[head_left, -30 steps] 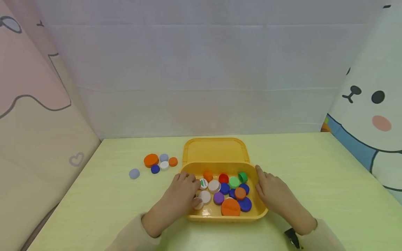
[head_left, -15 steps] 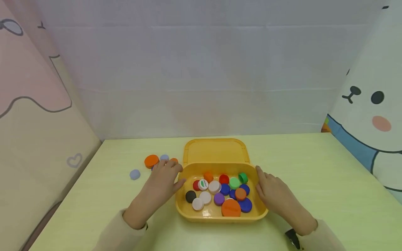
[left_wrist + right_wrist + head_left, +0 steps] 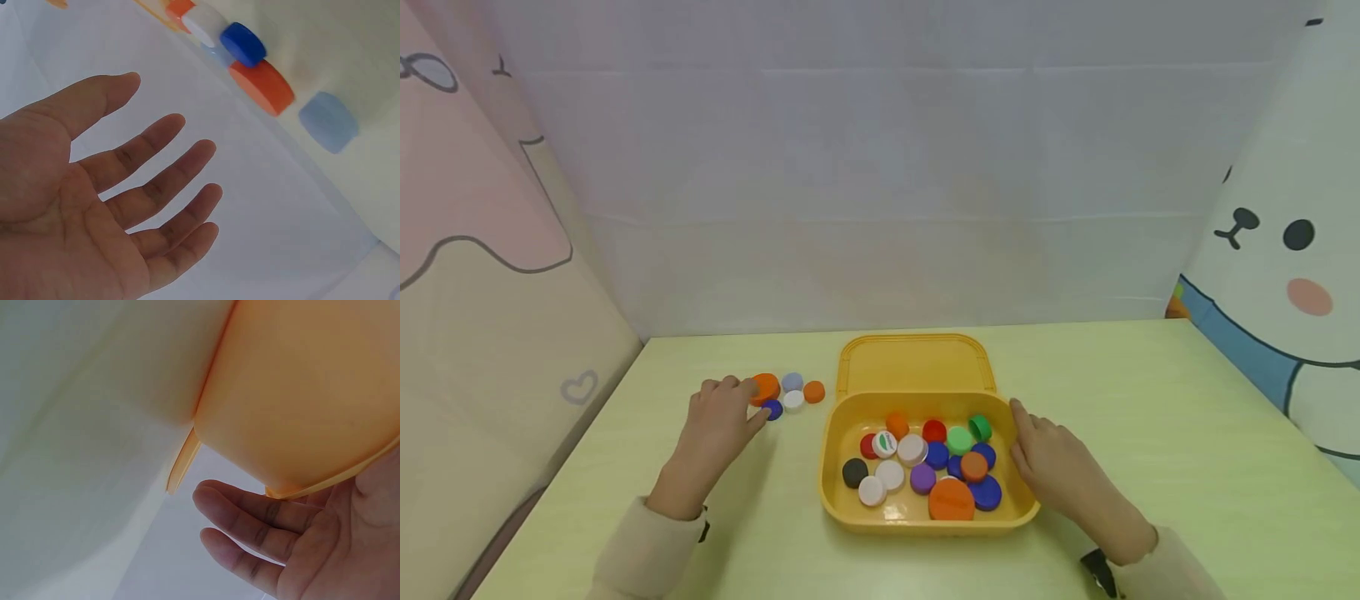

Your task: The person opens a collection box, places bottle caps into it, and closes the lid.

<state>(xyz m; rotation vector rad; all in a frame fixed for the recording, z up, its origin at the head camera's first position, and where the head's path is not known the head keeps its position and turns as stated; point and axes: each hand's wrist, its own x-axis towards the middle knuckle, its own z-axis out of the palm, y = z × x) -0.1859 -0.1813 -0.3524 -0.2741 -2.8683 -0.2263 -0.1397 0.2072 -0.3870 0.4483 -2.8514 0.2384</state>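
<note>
My left hand (image 3: 718,423) is over the table's left part, fingers spread, beside the loose bottle caps. In the left wrist view its palm holds nothing, and the gap to the orange cap (image 3: 262,87) and blue cap (image 3: 244,44) is plain. A white cap (image 3: 793,401), a pale blue cap (image 3: 792,382) and a small orange cap (image 3: 814,392) lie close by. At the yellow box (image 3: 917,527), my right hand (image 3: 1060,462) holds the right rim, fingers along the outside; the right wrist view hides the thumb. Several mixed-colour caps lie inside the box, including a purple cap (image 3: 922,478).
Behind the box lies a flat yellow lid (image 3: 917,362). A pale blue cap (image 3: 328,122) sits apart from the group in the left wrist view. White cloth (image 3: 880,192) hangs along the table's back edge, with printed cloth at both sides.
My left hand has left the inside of the box and travelled left to the loose caps. The black cap and red cap it covered now show. My right hand stays at the rim.
</note>
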